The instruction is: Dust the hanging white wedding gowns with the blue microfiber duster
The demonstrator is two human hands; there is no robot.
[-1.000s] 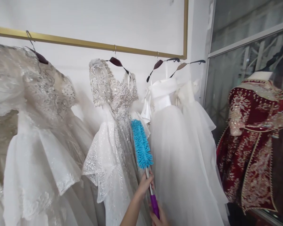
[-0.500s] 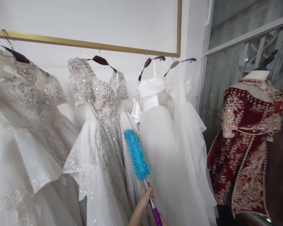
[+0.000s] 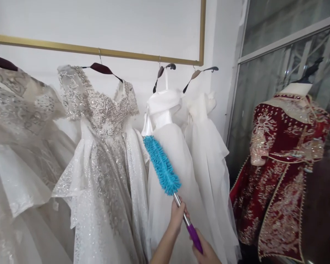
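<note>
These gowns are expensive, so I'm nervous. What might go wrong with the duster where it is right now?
1. The duster, gripped by the left hand and right hand, lies against the plain white dress, right beside the beaded dress. Its fuzzy fibres may snag the beads if it drifts over.
2. The hanger of the plain white dress sits tilted on the gold rail. A firm push might unhook it.

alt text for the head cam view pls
A left hand and a right hand hold a blue-headed duster up before a plain white gown. A beaded gown and others hang beside it from a gold rail; a red embroidered garment on a mannequin stands to the right.
</note>
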